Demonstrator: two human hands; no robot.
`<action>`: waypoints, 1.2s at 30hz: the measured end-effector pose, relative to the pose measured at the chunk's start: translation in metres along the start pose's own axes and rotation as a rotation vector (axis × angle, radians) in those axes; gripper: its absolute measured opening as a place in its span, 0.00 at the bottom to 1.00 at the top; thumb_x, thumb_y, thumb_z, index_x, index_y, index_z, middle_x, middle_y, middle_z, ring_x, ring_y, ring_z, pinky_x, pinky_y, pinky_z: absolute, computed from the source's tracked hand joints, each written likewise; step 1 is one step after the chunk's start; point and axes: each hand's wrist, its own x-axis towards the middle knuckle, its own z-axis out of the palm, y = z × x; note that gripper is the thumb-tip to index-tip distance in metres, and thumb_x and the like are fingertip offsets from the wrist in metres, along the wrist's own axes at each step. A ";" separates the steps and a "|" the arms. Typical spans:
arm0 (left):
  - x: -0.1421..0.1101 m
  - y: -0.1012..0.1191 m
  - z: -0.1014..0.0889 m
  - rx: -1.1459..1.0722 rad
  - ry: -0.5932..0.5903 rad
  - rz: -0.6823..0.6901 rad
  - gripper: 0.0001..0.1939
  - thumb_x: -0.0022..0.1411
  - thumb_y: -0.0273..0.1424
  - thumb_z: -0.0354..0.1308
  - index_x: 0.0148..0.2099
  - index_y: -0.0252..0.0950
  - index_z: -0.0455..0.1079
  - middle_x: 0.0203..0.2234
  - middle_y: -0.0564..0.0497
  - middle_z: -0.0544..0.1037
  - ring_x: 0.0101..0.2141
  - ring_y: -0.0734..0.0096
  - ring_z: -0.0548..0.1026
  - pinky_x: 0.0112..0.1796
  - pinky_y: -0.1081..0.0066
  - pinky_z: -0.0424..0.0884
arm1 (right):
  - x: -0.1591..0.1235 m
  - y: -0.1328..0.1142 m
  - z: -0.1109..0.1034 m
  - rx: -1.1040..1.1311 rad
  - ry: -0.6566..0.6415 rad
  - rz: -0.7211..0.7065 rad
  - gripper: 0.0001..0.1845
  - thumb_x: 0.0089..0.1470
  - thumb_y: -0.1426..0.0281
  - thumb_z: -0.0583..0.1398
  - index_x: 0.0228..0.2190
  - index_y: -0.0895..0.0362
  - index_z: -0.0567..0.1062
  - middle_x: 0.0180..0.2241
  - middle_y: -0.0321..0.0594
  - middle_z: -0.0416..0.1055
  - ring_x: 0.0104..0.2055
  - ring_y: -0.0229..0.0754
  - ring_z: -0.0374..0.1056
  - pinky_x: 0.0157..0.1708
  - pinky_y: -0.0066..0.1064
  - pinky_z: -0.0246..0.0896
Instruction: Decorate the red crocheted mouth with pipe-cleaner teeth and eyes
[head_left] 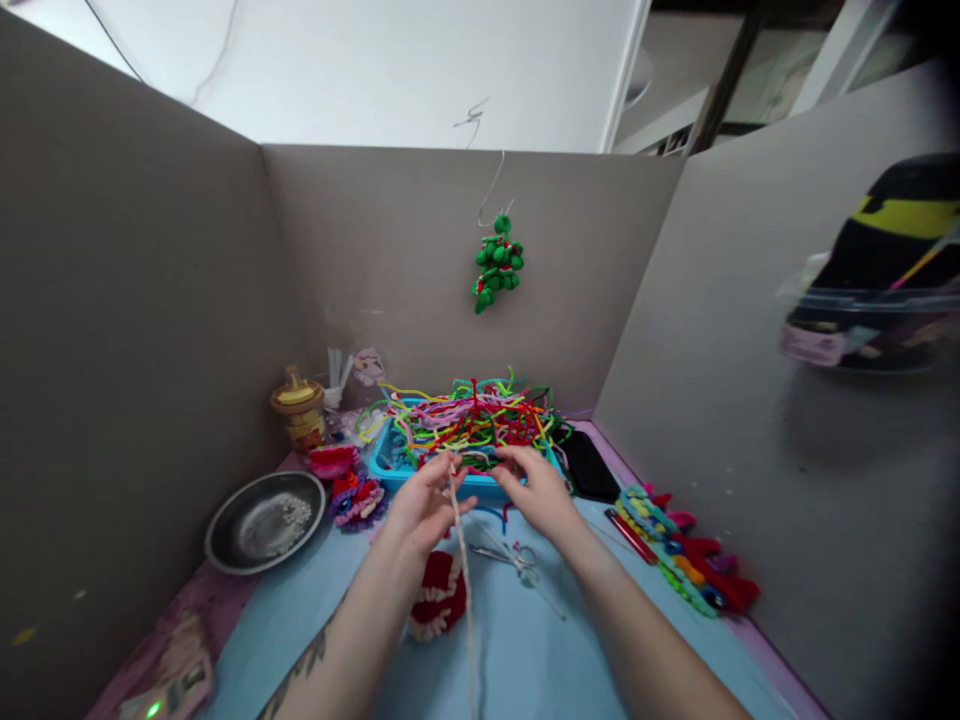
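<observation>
Holding a pale strand (pixel 466 580), the left hand (pixel 421 508) is half open; the right hand (pixel 538 492) curls nearby, its grip impossible to tell. The strand trails past red knitting (pixel 444 580) and scissors (pixel 523 566) on the counter (pixel 540 665); beyond sits a blue tray (pixel 480 488).

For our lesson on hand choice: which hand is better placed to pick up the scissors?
Probably the right hand: it appears nearer the scissors, while the left hand holds the cream strand. Whether the right grips anything is unclear.

Matt yarn (pixel 463 550), plastic tray (pixel 385 478), smooth metal bowl (pixel 238 527)
</observation>
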 end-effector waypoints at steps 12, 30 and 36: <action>-0.013 -0.033 0.009 0.331 -0.351 -0.159 0.17 0.57 0.41 0.57 0.46 0.38 0.68 0.41 0.45 0.73 0.33 0.68 0.74 0.28 0.69 0.71 | -0.010 -0.006 0.000 0.822 0.027 0.268 0.16 0.46 0.58 0.61 0.23 0.57 0.65 0.18 0.31 0.66 0.13 0.29 0.52 0.14 0.22 0.46; -0.041 0.083 -0.028 0.206 -0.249 0.439 0.09 0.48 0.25 0.63 0.33 0.30 0.68 0.21 0.55 0.67 0.16 0.87 0.59 0.14 0.86 0.53 | 0.065 0.023 0.043 -0.559 -0.316 -0.079 0.10 0.54 0.73 0.55 0.36 0.57 0.75 0.39 0.46 0.72 0.41 0.44 0.67 0.38 0.29 0.57; -0.052 0.096 -0.033 0.129 -0.241 0.493 0.07 0.48 0.25 0.63 0.32 0.31 0.68 0.21 0.56 0.66 0.15 0.88 0.57 0.13 0.86 0.54 | 0.085 0.036 0.055 -0.484 -0.339 -0.046 0.07 0.49 0.69 0.59 0.28 0.59 0.76 0.34 0.46 0.73 0.35 0.43 0.68 0.33 0.28 0.57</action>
